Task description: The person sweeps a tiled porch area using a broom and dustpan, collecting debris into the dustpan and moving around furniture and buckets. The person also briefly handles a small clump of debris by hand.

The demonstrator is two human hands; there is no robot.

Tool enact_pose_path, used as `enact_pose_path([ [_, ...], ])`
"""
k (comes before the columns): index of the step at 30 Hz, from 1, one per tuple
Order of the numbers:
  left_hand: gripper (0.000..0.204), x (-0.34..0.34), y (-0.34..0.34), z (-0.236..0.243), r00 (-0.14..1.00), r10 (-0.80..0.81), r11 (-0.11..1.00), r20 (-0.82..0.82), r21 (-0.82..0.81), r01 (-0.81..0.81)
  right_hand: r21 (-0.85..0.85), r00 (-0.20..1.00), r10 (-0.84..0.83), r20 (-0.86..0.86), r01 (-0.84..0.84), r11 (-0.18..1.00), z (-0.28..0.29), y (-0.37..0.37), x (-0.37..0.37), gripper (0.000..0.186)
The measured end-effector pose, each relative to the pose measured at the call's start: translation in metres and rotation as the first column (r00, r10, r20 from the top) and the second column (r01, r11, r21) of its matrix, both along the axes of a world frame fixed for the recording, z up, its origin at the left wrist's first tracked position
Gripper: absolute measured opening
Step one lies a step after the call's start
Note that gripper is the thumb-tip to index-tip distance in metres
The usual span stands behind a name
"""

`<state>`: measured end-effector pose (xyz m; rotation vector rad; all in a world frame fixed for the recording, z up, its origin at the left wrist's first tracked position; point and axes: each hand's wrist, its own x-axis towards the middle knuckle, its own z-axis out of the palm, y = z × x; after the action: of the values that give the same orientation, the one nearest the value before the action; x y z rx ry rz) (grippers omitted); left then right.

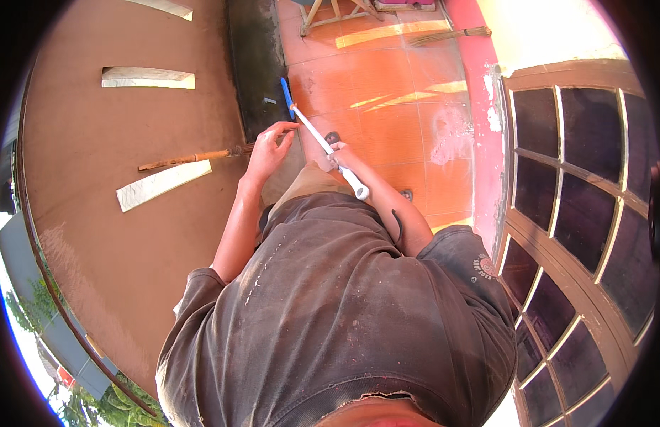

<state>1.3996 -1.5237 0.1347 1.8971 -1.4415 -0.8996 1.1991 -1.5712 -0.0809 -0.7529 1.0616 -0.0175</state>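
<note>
My right hand (340,155) is wrapped round a white pole (316,135) with a blue bar-shaped head (287,98); whether that head is a squeegee or a brush, I cannot tell. The pole slants from its thick white end near my waist to the head, which lies over the line between the dark strip and the orange tiles. To the left of the pole, my left hand (273,148) is raised with nothing in it. Its fingers are loosely bent and the thumb stands apart. The fingertips come close to the pole, apparently without touching it.
A brown wall (123,128) with slotted openings stands on the left, with a wooden-handled broom (194,158) by it. A stick broom (451,35) lies on the orange tiles (387,128) ahead. Wooden legs (337,13) stand at the far end. A paned wooden door (557,164) is on the right.
</note>
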Motion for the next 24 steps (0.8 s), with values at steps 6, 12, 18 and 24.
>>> enact_pose_path([
  [6, 0.019, 0.075, 0.029, -0.010, 0.996, 0.086, 0.995, 0.030, 0.052, -0.087, 0.097, 0.988, -0.154, 0.012, 0.152, 0.984, -0.032, -0.042, 0.018, 0.029],
  [12, 0.019, 0.093, -0.001, -0.025, 0.989, 0.124, 0.992, -0.082, 0.035, -0.122, -0.030, 0.917, -0.268, -0.296, 0.272, 0.962, -0.036, -0.059, -0.156, 0.028],
  [18, 0.020, 0.083, -0.058, -0.023, 0.992, -0.046, 0.999, -0.119, -0.027, 0.043, -0.223, 0.828, -0.377, -0.416, 0.309, 0.924, 0.004, -0.084, -0.198, 0.023],
  [24, 0.021, 0.076, -0.116, -0.027, 0.983, -0.102, 0.995, -0.156, -0.013, 0.101, -0.225, 0.857, -0.351, -0.377, 0.283, 0.932, 0.037, -0.111, -0.185, 0.033],
])
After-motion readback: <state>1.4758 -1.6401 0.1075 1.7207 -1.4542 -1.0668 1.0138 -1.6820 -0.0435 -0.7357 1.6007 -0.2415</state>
